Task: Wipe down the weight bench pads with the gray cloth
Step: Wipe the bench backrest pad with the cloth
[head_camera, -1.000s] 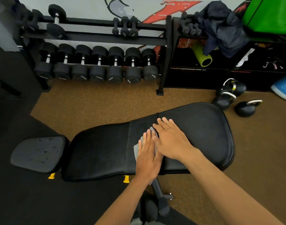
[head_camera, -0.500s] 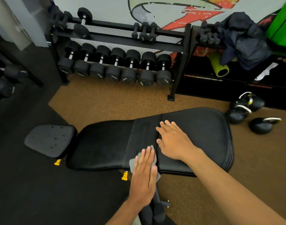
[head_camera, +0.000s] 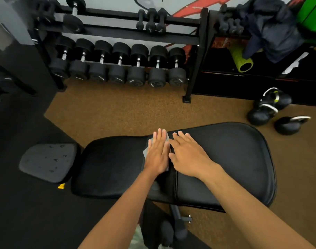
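The black weight bench pad point(head_camera: 225, 159) lies across the lower middle of the head view, with a smaller seat pad point(head_camera: 47, 162) at its left end carrying a few water drops. My left hand point(head_camera: 158, 152) presses flat on the gray cloth point(head_camera: 146, 151), near the pad's far edge at the seam; only slivers of cloth show around the fingers. My right hand point(head_camera: 187, 157) rests flat on the pad just right of it, fingers spread, holding nothing.
A dumbbell rack point(head_camera: 117, 65) stands behind the bench. Three kettlebells point(head_camera: 272, 112) sit on the brown floor at the right. A shelf with a green foam roller point(head_camera: 241, 60) and dark clothing is at the back right. The bench leg point(head_camera: 178, 223) is near my feet.
My left hand has slid the cloth from the pad's near edge away from me to the far edge. My right hand stays flat on the pad.
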Demonstrator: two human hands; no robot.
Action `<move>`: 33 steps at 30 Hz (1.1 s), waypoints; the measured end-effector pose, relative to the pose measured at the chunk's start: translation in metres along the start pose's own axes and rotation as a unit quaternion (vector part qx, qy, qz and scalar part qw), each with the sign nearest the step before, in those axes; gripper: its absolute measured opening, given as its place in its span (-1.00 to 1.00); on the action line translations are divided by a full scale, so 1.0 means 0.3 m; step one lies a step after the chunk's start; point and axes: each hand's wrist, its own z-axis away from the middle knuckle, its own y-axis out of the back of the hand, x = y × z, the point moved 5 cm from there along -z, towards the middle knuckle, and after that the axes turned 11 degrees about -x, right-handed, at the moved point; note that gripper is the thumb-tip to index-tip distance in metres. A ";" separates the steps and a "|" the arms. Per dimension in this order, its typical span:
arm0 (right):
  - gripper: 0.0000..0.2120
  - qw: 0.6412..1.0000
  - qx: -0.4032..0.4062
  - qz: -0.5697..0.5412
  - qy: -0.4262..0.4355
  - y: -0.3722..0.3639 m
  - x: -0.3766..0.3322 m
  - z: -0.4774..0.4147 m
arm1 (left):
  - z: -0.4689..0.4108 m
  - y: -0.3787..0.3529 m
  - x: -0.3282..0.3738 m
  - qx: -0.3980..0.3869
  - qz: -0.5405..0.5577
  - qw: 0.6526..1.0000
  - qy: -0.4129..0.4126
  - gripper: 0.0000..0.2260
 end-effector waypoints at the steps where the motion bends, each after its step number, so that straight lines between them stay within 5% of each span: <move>1: -0.43 1.000 0.002 -0.002 -0.007 0.006 0.003 -0.010 | -0.054 0.020 -0.003 -0.004 -0.004 1.000 0.011 -0.50; 9: -0.42 0.999 0.015 0.006 -0.041 0.023 0.003 -0.070 | -0.285 0.113 -0.042 -0.032 0.002 0.998 0.059 -0.48; 15: -0.38 0.996 0.020 0.072 -0.052 -0.035 -0.028 -0.074 | -0.112 0.060 -0.089 -0.037 -0.042 0.998 -0.010 -0.35; 25: -0.39 0.995 0.003 0.090 -0.051 -0.043 -0.024 -0.076 | 0.454 -0.122 -0.132 0.020 0.018 1.000 0.012 -0.49; 33: -0.39 0.995 -0.005 0.085 -0.046 -0.028 -0.024 -0.075 | 0.293 -0.055 -0.137 0.017 0.011 1.000 -0.007 -0.50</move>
